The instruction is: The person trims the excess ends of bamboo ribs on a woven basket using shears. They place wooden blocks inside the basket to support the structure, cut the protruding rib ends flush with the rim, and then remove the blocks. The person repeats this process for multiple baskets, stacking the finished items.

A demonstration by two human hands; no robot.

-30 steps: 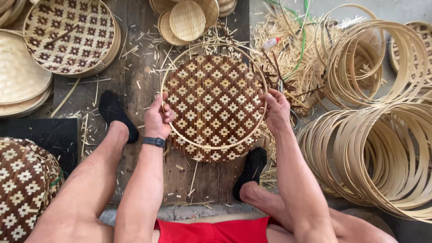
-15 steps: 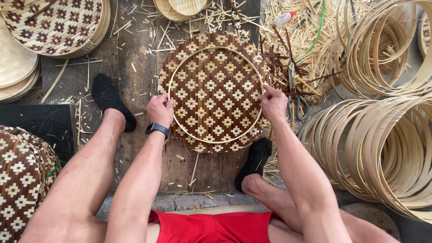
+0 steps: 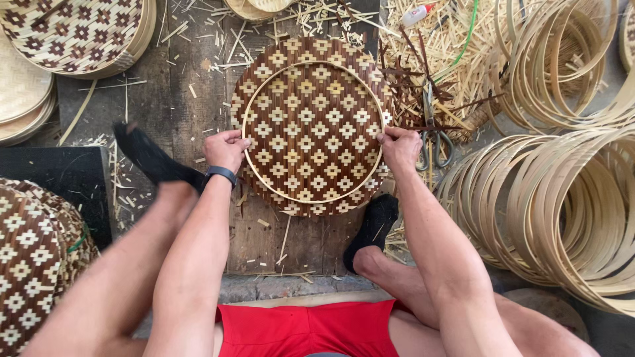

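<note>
On woven mat (image 3: 311, 132), bamboo hoop (image 3: 264, 89), seemingly gripped.

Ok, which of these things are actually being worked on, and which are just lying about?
In hand:
- round brown-and-tan woven bamboo mat
- pale bamboo hoop lying on it
- left hand and right hand, both at the hoop's rim

Lying about:
- metal scissors
- loose pale bamboo hoops
- stacked woven trays

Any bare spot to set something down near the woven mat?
Barest: dark board left of the left foot, and planks between stacked trays and woven mat, chip-strewn. Right is crowded: scissors, strips, hoops.
</note>
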